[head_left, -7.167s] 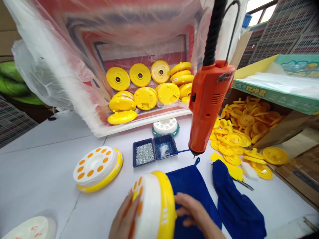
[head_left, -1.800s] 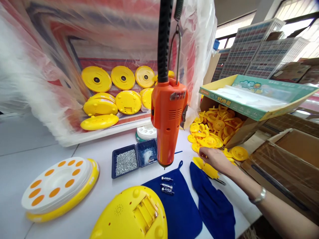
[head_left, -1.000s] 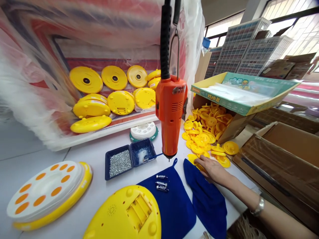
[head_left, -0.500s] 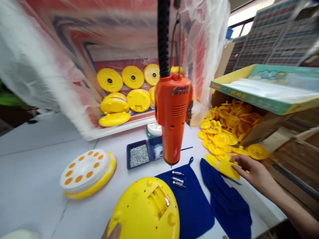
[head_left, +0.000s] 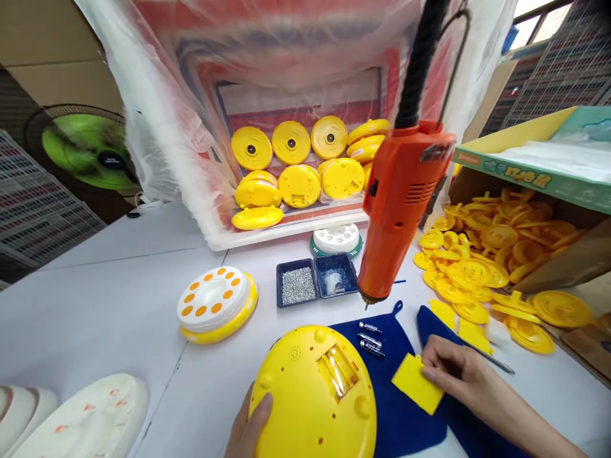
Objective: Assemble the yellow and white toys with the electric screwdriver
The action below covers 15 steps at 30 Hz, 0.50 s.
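Note:
My left hand [head_left: 252,420] grips the left edge of a round yellow toy base [head_left: 300,394], its underside facing up and its battery compartment [head_left: 338,372] uncovered. Between the thumb and fingers of my right hand [head_left: 451,369] is a flat yellow battery cover [head_left: 419,383], held over a blue cloth [head_left: 405,426] to the right of the base. Several batteries [head_left: 371,340] lie on that cloth. More yellow covers [head_left: 473,334] rest on the table beyond my right hand.
An orange electric screwdriver [head_left: 403,210] hangs above the cloth. Behind it stand a tray of screws [head_left: 298,286] and a plastic-lined box holding yellow bases [head_left: 300,186]. Yellow discs [head_left: 470,270] spill from a carton at right. A white-topped toy [head_left: 212,299] sits at left.
My right hand has come left from the pile of covers with one cover. The view has swung left, and the yellow base stays in my left hand.

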{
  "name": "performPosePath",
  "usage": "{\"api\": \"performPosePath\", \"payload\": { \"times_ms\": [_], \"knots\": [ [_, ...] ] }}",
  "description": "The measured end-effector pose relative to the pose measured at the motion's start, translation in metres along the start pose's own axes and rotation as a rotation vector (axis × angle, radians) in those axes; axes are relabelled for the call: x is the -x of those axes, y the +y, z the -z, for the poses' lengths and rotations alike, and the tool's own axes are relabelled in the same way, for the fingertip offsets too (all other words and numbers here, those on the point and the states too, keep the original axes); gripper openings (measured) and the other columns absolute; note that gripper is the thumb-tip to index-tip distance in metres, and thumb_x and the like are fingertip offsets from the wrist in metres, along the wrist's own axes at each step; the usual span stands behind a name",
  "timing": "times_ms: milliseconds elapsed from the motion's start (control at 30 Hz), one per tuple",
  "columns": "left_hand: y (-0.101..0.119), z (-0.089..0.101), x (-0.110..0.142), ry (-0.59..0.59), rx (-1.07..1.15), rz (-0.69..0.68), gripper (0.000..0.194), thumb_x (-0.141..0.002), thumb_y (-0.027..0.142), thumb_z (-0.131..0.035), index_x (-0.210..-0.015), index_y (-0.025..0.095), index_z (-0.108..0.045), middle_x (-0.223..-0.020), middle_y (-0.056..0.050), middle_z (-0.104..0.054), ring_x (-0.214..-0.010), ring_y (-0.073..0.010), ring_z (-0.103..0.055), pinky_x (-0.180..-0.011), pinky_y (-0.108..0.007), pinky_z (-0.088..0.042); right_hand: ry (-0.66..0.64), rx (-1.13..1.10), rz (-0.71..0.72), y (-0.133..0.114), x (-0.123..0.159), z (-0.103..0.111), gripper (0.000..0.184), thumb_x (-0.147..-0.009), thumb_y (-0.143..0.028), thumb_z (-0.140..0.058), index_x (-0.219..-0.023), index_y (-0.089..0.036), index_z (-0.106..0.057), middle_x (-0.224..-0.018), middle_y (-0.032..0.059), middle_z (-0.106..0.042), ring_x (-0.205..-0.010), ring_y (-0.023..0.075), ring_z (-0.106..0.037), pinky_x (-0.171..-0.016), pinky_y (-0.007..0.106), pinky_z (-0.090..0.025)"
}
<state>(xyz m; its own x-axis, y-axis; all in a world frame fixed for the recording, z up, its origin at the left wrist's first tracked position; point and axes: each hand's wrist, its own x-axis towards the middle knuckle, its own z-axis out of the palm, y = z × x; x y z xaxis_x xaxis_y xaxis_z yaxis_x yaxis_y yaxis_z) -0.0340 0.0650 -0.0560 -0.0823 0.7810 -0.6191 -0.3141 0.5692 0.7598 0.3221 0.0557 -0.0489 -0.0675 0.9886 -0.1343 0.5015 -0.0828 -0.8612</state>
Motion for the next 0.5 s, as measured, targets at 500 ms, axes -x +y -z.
{"api": "performPosePath", "payload": {
  "times_ms": [500],
  "knots": [
    [0.001,-0.012,0.008,-0.112,0.095,-0.033,0.054,-0.078,0.041,-0.071,-0.127,0.023,-0.057,-0.125,-0.010,-0.068,-0.119,-0.0337,-0.060,-0.100,-0.046,-0.050,-0.113,-0.052,0.032,-0.068,-0.054,-0.074,0.025,-0.082,-0.032,-0.052,-0.061,-0.020,-0.044,-0.059,-0.0035,-0.043,-0.057,0.0116,-0.036,-0.051,0.024,-0.026]
  ]
}}
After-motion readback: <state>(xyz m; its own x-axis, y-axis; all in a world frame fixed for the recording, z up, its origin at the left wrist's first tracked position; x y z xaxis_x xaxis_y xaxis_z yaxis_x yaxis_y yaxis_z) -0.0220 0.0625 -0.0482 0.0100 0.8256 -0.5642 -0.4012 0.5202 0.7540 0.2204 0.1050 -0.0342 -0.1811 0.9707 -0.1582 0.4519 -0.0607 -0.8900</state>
